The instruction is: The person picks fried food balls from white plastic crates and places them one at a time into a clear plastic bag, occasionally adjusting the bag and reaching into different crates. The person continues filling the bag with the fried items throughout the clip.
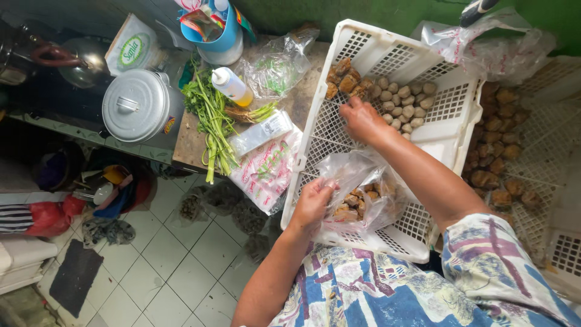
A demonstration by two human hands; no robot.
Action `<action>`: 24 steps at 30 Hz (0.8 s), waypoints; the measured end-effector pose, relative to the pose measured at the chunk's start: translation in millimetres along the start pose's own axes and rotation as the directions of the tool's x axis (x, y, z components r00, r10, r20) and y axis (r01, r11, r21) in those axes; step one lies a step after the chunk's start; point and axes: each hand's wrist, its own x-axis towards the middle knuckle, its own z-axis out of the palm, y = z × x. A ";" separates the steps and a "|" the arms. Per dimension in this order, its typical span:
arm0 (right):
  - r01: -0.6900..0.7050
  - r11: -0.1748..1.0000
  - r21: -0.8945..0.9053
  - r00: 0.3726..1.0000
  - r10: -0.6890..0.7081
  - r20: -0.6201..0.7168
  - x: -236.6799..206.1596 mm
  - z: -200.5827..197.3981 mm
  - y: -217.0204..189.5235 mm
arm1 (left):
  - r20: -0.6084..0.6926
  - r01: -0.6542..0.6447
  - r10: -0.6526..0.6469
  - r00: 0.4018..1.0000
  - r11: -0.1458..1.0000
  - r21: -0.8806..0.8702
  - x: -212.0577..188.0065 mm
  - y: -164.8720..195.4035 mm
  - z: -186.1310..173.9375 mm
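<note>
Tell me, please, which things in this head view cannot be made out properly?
- Right hand: fingertips hidden among the round pieces in the white crate, so its grip is unclear.
- Clear bag held by the left hand: crinkled plastic blurs the contents.
- Second crate: cut off by the right edge.
- Dark handle: cut off by the top edge.

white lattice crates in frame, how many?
3. One crate lies tilted under both hands, holding the food pieces. A second lies to its right with brown pieces. A third shows only a corner at lower right. More may be hidden beyond the frame.
</note>
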 end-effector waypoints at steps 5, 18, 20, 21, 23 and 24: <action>-0.023 0.659 0.752 0.992 -0.078 0.099 -39.9 -50.8 8.1 | -0.059 0.015 -0.021 0.998 0.994 -0.110 4.5 -2.4 -5.7; -0.027 0.899 0.436 0.999 0.037 -0.016 -70.9 -69.4 -7.6 | -0.003 0.095 -0.100 0.995 0.959 -0.267 -7.6 23.4 6.2; 0.098 0.935 0.342 0.959 0.003 -0.282 -32.0 -59.7 3.8 | 0.004 0.111 -0.113 0.994 0.962 -0.250 -8.1 24.5 7.5; 0.060 0.972 0.227 0.952 0.013 -0.307 -18.4 -52.7 6.7 | 0.014 0.109 -0.109 0.994 0.965 -0.240 -8.6 24.7 7.5; -0.026 1.000 -0.006 0.935 0.022 -0.355 2.1 -41.0 10.6 | 0.020 0.094 -0.092 0.996 0.968 -0.231 -8.5 25.0 6.3; -0.058 0.998 -0.014 0.943 0.051 -0.328 5.2 -34.0 10.6 | 0.013 0.090 -0.090 0.996 0.969 -0.232 -8.7 24.6 5.3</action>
